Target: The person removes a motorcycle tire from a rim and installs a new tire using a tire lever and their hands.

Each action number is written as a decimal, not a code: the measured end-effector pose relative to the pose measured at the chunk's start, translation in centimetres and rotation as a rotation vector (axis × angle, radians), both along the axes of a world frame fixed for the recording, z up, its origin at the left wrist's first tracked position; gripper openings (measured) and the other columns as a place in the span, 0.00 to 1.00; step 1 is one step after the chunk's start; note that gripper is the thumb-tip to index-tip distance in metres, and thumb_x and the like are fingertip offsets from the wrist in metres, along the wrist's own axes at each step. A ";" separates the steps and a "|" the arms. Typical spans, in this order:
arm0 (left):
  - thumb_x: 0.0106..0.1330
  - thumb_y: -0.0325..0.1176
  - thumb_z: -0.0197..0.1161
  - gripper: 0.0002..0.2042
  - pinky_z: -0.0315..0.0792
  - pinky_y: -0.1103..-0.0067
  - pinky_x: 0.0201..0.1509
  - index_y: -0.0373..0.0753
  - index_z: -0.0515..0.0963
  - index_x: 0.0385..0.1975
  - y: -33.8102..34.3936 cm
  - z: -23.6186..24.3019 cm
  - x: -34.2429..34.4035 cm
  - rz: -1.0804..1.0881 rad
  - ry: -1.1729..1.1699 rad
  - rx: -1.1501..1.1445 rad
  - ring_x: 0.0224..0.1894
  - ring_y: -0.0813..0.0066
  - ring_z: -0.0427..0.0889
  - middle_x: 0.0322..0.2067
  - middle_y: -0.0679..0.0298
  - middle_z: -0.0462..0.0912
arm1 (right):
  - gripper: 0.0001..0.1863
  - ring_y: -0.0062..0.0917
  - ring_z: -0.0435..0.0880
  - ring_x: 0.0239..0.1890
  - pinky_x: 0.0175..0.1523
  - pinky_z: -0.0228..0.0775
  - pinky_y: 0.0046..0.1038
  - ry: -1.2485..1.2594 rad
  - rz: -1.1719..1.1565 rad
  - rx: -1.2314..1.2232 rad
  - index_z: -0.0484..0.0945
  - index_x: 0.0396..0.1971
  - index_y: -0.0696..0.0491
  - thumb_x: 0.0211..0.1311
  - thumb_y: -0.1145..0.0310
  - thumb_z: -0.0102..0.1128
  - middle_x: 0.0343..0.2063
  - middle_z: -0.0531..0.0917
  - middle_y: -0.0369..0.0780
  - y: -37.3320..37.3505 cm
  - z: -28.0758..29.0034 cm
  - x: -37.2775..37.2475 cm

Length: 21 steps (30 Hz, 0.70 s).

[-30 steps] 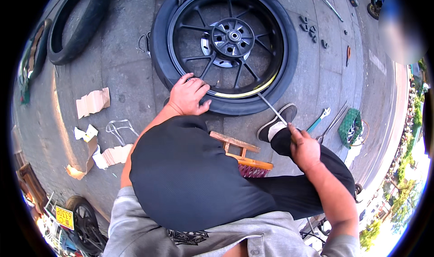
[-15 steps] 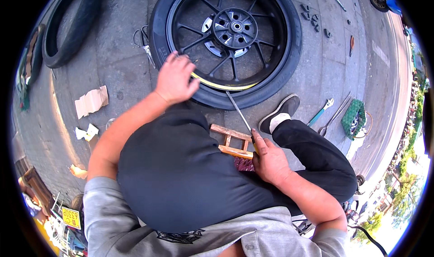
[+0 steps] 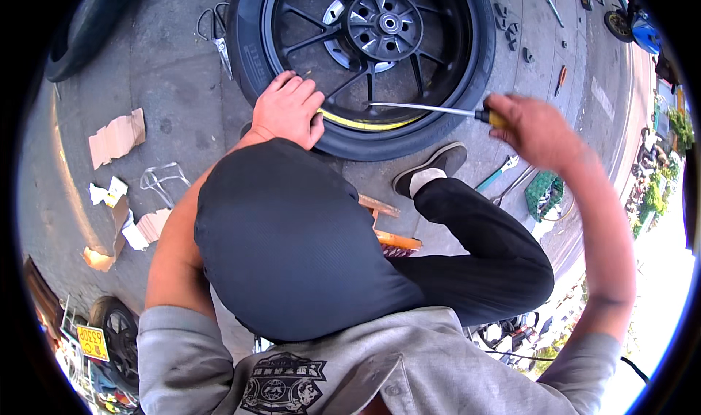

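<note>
A black spoked motorcycle wheel [image 3: 391,24] lies flat on the pavement with a black tyre [image 3: 252,57] around it. Along its near side a curved yellow band [image 3: 365,123] shows at the rim. My left hand [image 3: 287,108] rests on the tyre and rim at the near left, its fingers stretched out side by side, thumb by the end of the yellow band. In my right hand [image 3: 533,127], slightly blurred, is a screwdriver [image 3: 431,108] with a yellow and black handle. Its long metal shaft points left over the wheel, and the tip appears above the inner rim near a spoke.
Scissors [image 3: 219,39] lie left of the tyre, another tyre [image 3: 87,28] farther left. Torn cardboard [image 3: 117,137] is scattered nearby. On the right are small black blocks [image 3: 507,24], orange-handled pliers [image 3: 561,81], an adjustable wrench [image 3: 496,173] and a green basket [image 3: 544,194]. A low wooden stool [image 3: 394,240] is partly hidden by my leg.
My right hand has swung up and right, bringing the screwdriver from the tyre's near edge to nearly level above the wheel. My left hand stays at the rim, its fingers closer together.
</note>
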<state>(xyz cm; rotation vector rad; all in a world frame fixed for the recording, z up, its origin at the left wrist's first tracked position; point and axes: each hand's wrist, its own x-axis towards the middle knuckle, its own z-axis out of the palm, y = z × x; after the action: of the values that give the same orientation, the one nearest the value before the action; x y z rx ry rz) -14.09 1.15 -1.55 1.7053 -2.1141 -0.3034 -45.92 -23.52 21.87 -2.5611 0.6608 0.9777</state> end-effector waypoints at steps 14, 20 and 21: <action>0.53 0.38 0.71 0.12 0.73 0.59 0.77 0.43 0.82 0.35 -0.4 -0.9 0.0 0.026 0.077 0.047 0.50 0.62 0.85 0.40 0.62 0.83 | 0.14 0.31 0.84 0.66 0.76 0.67 0.42 0.496 0.785 -0.265 0.95 0.55 0.32 0.72 0.60 0.76 0.48 0.94 0.31 -6.9 -9.0 19.3; 0.52 0.36 0.71 0.13 0.73 0.57 0.77 0.41 0.81 0.36 -0.4 -0.9 -0.1 0.030 0.111 0.041 0.51 0.58 0.84 0.42 0.58 0.83 | 0.13 0.35 0.92 0.56 0.69 0.76 0.40 0.648 0.734 -0.174 0.95 0.53 0.34 0.72 0.60 0.73 0.44 0.95 0.34 -6.8 -9.9 20.9; 0.52 0.36 0.71 0.13 0.73 0.57 0.77 0.41 0.81 0.36 -0.5 -0.9 -0.1 0.027 0.112 0.033 0.51 0.58 0.84 0.42 0.59 0.83 | 0.13 0.35 0.93 0.54 0.67 0.79 0.38 0.678 0.724 -0.161 0.95 0.53 0.35 0.72 0.61 0.72 0.43 0.95 0.34 -6.7 -9.8 21.0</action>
<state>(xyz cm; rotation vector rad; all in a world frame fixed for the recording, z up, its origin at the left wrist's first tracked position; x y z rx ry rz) -14.24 0.69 -2.47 1.6927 -2.0147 -0.4189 -24.94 -30.24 12.03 -2.6185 -0.1017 2.1462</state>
